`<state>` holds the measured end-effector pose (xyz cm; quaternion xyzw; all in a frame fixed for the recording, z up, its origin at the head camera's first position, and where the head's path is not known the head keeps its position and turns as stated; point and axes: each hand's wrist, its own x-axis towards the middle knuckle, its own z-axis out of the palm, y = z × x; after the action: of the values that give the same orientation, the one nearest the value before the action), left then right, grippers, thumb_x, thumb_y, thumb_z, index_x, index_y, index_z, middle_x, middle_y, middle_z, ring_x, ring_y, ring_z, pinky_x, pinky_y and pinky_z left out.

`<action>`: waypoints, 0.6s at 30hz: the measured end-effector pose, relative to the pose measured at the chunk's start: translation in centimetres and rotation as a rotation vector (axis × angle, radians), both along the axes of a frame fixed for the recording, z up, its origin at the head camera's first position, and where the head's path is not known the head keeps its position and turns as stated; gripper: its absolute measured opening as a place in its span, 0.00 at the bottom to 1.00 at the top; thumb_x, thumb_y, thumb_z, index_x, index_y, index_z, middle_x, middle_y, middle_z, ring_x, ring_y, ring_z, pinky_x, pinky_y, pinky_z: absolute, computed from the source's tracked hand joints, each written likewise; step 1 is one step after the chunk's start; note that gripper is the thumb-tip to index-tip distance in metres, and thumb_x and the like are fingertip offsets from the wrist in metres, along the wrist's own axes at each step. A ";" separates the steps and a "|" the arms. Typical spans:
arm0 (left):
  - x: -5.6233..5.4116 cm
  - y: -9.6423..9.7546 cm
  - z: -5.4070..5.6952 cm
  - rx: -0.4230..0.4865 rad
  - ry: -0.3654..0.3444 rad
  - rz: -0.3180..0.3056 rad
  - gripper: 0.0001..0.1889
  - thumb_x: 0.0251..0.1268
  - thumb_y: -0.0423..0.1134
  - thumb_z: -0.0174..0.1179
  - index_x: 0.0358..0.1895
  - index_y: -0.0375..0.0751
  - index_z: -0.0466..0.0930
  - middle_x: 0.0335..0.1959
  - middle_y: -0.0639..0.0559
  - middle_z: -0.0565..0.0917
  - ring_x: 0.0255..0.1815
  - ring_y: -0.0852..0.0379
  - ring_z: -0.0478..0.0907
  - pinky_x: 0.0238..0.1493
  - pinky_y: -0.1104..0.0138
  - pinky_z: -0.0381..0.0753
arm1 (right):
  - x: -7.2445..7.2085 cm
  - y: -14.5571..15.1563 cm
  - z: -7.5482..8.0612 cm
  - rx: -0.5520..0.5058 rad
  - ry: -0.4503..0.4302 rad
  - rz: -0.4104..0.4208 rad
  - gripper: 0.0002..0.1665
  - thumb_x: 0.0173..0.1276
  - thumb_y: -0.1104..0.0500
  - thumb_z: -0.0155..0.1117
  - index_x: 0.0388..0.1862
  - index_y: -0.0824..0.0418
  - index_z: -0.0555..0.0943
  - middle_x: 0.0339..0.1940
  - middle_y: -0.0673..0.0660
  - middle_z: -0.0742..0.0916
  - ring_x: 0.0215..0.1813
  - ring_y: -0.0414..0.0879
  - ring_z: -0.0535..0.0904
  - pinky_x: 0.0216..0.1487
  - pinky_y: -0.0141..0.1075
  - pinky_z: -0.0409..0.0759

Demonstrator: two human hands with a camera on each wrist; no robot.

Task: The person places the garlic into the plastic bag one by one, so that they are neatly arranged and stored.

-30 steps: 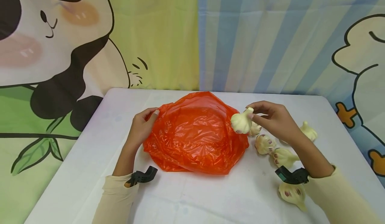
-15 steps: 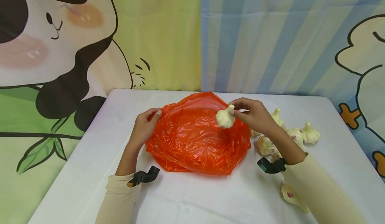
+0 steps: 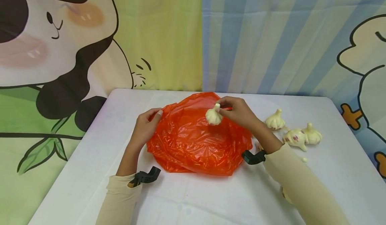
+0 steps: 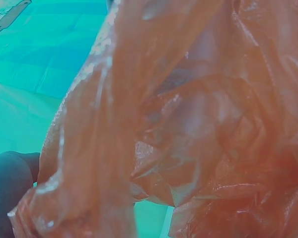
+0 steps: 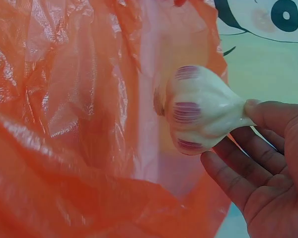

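A red plastic bag lies spread on the table, its mouth held up at the far side. My left hand pinches the bag's left rim between thumb and fingers. In the left wrist view the bag fills most of the picture, and only part of the hand shows at the lower left. Over the bag's opening, my right hand pinches a garlic bulb by its stem. The right wrist view shows purple streaks on that bulb, with the thumb and fingers at its neck.
Right of the bag, several more garlic bulbs lie on the white table, among them one at the back and a streaked one. The right sleeve hides some of them. A cartoon-printed curtain hangs behind the table.
My right hand has carried the garlic bulb leftward from the bag's right edge to over its opening. More of the bulbs at the back right now show. The left hand keeps its hold.
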<state>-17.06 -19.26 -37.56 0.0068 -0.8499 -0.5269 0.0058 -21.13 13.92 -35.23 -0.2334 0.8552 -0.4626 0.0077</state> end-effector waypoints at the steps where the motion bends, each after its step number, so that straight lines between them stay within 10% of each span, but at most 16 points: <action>1: 0.0 0.0 0.0 0.001 0.003 -0.001 0.23 0.74 0.54 0.50 0.61 0.42 0.77 0.51 0.47 0.80 0.50 0.50 0.76 0.51 0.57 0.79 | -0.2 -0.2 -0.2 0.005 0.006 0.003 0.10 0.67 0.63 0.66 0.46 0.64 0.83 0.43 0.56 0.86 0.48 0.50 0.83 0.52 0.46 0.80; 18: 0.2 0.5 -0.3 0.005 0.039 -0.025 0.23 0.74 0.54 0.50 0.59 0.42 0.79 0.49 0.47 0.81 0.48 0.50 0.77 0.50 0.56 0.79 | -3.1 -4.8 -1.4 0.046 -0.104 0.014 0.11 0.71 0.61 0.62 0.48 0.64 0.82 0.43 0.57 0.85 0.49 0.51 0.80 0.54 0.44 0.76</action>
<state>-16.91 -18.77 -37.85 -0.0143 -0.8482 -0.5292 0.0157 -24.24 9.10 -36.67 -0.2146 0.8625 -0.4543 0.0608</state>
